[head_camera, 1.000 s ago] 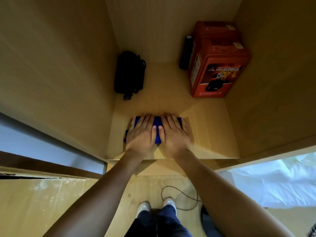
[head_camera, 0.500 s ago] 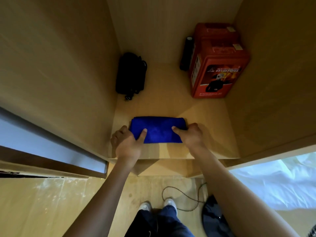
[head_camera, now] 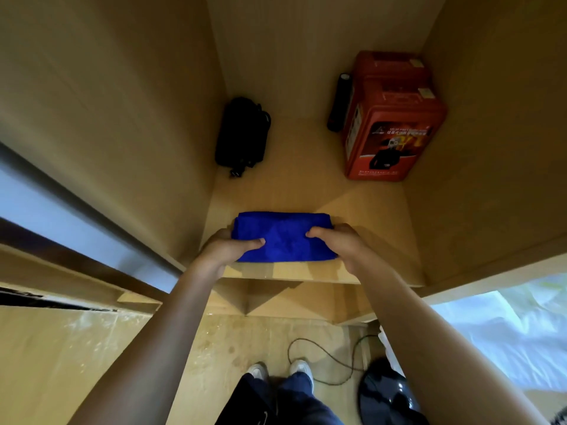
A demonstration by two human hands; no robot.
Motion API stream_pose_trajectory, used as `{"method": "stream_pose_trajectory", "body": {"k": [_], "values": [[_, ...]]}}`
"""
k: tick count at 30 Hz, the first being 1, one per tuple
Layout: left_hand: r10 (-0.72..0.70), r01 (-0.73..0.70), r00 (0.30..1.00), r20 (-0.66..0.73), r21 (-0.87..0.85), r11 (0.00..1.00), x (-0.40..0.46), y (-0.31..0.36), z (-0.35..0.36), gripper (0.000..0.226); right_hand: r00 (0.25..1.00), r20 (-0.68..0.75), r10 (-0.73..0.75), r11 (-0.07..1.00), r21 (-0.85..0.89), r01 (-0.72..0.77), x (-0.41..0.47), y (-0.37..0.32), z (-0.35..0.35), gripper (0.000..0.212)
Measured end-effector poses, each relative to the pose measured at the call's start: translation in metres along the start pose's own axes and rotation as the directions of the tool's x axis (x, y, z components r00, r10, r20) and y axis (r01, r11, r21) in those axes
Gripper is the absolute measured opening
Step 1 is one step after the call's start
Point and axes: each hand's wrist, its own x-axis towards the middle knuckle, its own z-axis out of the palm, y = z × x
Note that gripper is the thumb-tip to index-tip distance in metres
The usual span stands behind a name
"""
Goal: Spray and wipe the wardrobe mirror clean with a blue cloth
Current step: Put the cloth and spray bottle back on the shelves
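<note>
Blue cloth [head_camera: 283,236], folded into a thick oblong, lies on the wooden shelf [head_camera: 306,191] inside the wardrobe, close to the shelf's front edge. The left hand [head_camera: 225,250] holds the cloth's left end, thumb laid across the top of the fabric and the fingers curled round the end and hidden behind it. The right hand [head_camera: 340,242] grips the right end in the same way, thumb on top pointing inward, fingers wrapped round the far side. Both bare forearms reach up from the bottom of the head view. Farther back on the shelf, against the left wall, lies a black pouch [head_camera: 242,133] with a strap or cord hanging off its near end. In the back right corner stands a red box [head_camera: 391,124] with a printed label on its front face, and a black cylinder [head_camera: 339,102] leans just beside its left side, touching or nearly so. To the left of the compartment runs the edge of a sliding door [head_camera: 76,222] with a pale panel. Below, on the wooden floor [head_camera: 61,363], are the person's white shoes [head_camera: 279,369], a thin dark cable [head_camera: 322,357] looping just right of them, and a glossy black object [head_camera: 386,394] whose kind cannot be told. White bedding [head_camera: 515,332] shows at the lower right.
</note>
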Motion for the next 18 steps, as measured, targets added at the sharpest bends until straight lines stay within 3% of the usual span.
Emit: {"method": "stream_pose_trajectory", "body": {"k": [4,7,11,15,18], "values": [[0.086,-0.081,0.996,0.035,-0.113,0.99,-0.018,-0.016,-0.002,0.043,0.993,0.118,-0.009,0.982,0.188,-0.014,-0.011,0.006,-0.002,0.05],[0.066,-0.055,0.997,0.026,-0.296,0.953,-0.03,-0.032,-0.002,0.045,0.985,0.17,-0.001,0.979,0.202,-0.034,-0.021,0.012,-0.003,0.041],[-0.035,0.033,0.999,0.006,-0.514,0.857,-0.046,-0.055,-0.003,0.051,0.977,0.213,-0.026,0.979,0.205,-0.019,-0.037,0.021,0.003,0.039],[-0.079,0.14,0.989,0.121,-0.646,0.751,-0.063,-0.087,-0.015,0.078,0.971,0.24,-0.019,0.979,0.201,-0.031,-0.054,0.035,0.022,0.042],[-0.088,0.188,0.98,0.177,-0.692,0.697,-0.079,-0.115,-0.029,0.072,0.96,0.278,-0.038,0.982,0.187,-0.016,-0.068,0.046,0.044,0.04]]}}
